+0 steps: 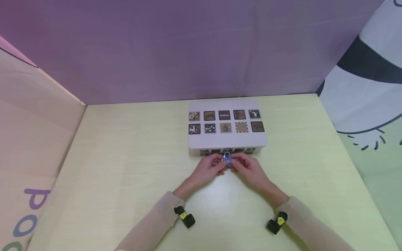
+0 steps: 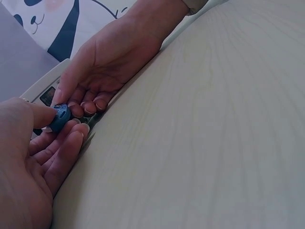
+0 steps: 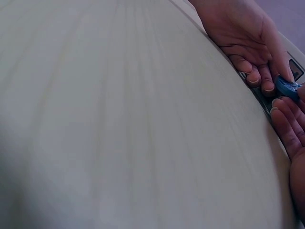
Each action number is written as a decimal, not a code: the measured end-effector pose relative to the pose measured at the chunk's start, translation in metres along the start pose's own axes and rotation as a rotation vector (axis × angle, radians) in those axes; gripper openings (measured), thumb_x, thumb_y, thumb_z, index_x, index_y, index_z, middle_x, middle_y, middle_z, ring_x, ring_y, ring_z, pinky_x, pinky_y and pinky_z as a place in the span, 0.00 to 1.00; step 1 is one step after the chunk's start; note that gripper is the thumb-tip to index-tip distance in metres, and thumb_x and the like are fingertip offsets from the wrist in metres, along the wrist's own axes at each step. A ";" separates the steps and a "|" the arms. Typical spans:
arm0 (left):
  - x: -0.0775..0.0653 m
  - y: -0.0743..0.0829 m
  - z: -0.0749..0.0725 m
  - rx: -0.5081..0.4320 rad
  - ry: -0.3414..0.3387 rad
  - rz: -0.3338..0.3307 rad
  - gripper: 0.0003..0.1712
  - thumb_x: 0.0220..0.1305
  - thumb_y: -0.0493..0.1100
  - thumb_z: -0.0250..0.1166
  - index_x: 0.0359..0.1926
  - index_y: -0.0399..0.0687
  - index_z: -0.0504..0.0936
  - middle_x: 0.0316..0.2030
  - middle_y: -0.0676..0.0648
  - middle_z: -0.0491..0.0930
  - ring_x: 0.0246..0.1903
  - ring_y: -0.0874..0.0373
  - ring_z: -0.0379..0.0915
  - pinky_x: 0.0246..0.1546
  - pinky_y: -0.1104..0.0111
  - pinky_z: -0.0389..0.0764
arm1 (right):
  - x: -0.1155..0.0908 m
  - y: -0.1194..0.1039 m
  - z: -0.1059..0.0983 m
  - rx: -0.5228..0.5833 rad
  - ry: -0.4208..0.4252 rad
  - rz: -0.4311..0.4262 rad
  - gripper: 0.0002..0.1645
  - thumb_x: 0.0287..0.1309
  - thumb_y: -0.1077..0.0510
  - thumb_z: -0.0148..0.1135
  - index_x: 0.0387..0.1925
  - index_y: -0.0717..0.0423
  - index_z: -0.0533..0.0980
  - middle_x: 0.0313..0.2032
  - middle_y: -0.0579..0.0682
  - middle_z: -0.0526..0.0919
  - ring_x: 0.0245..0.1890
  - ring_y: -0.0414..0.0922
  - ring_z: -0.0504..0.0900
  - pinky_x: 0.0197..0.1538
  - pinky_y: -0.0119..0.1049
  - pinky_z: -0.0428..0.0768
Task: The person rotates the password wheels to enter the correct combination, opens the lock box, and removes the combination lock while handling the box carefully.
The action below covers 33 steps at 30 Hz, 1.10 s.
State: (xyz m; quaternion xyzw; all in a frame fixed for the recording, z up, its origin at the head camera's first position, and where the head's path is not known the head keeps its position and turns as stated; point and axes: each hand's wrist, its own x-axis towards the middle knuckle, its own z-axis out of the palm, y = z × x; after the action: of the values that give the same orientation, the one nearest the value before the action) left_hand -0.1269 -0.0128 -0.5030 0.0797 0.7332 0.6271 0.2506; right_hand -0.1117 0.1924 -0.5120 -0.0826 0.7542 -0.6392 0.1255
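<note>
A small blue padlock (image 1: 228,162) with a looped shackle is held up at the front of a pale box, shackle pointing toward the box. My left hand (image 1: 208,169) pinches it from the left between thumb and fingers. From the other side my right hand (image 1: 251,171) pinches it too, its thumb against the body. In the left wrist view the rounded bottom of the padlock (image 2: 60,117) shows between both thumbs. The right wrist view catches only part of the padlock (image 3: 287,88) at its edge. The fingers hide much of its sides.
The pale box (image 1: 226,138), printed with rows of small square pictures on its top and front, stands on a light wood-grain table (image 1: 132,157). A purple backdrop (image 1: 176,52) rises behind the table. Printed panels flank it left and right.
</note>
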 end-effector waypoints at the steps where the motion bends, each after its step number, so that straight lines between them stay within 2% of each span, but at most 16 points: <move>1: 0.000 0.000 0.000 0.002 -0.001 -0.001 0.14 0.76 0.42 0.61 0.53 0.36 0.79 0.38 0.45 0.85 0.33 0.59 0.81 0.39 0.69 0.89 | 0.000 0.000 0.000 -0.002 0.001 0.001 0.15 0.74 0.64 0.57 0.56 0.70 0.75 0.44 0.65 0.84 0.39 0.42 0.85 0.47 0.32 0.88; 13: 0.001 -0.001 0.000 0.006 0.000 0.000 0.14 0.76 0.43 0.61 0.53 0.37 0.80 0.37 0.45 0.86 0.32 0.60 0.81 0.38 0.69 0.88 | 0.001 0.000 0.000 -0.025 0.008 -0.003 0.14 0.74 0.65 0.57 0.55 0.69 0.76 0.44 0.65 0.85 0.38 0.41 0.85 0.46 0.32 0.88; 24: 0.001 -0.004 -0.002 0.034 -0.016 0.042 0.14 0.73 0.39 0.63 0.54 0.35 0.79 0.39 0.44 0.83 0.33 0.59 0.80 0.37 0.70 0.88 | 0.001 -0.001 0.001 -0.035 0.017 0.028 0.15 0.74 0.63 0.57 0.56 0.68 0.76 0.44 0.63 0.85 0.38 0.42 0.85 0.46 0.32 0.88; 33: 0.000 -0.003 -0.001 0.043 -0.008 0.028 0.13 0.75 0.38 0.61 0.56 0.37 0.79 0.38 0.47 0.83 0.33 0.60 0.80 0.38 0.70 0.88 | 0.001 0.001 0.000 -0.023 0.013 0.026 0.15 0.74 0.63 0.57 0.55 0.68 0.76 0.44 0.64 0.85 0.39 0.42 0.85 0.47 0.32 0.88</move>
State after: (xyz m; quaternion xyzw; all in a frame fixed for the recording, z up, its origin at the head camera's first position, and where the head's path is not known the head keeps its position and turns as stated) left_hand -0.1270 -0.0147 -0.5059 0.0980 0.7443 0.6143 0.2431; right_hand -0.1126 0.1921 -0.5131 -0.0700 0.7633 -0.6294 0.1278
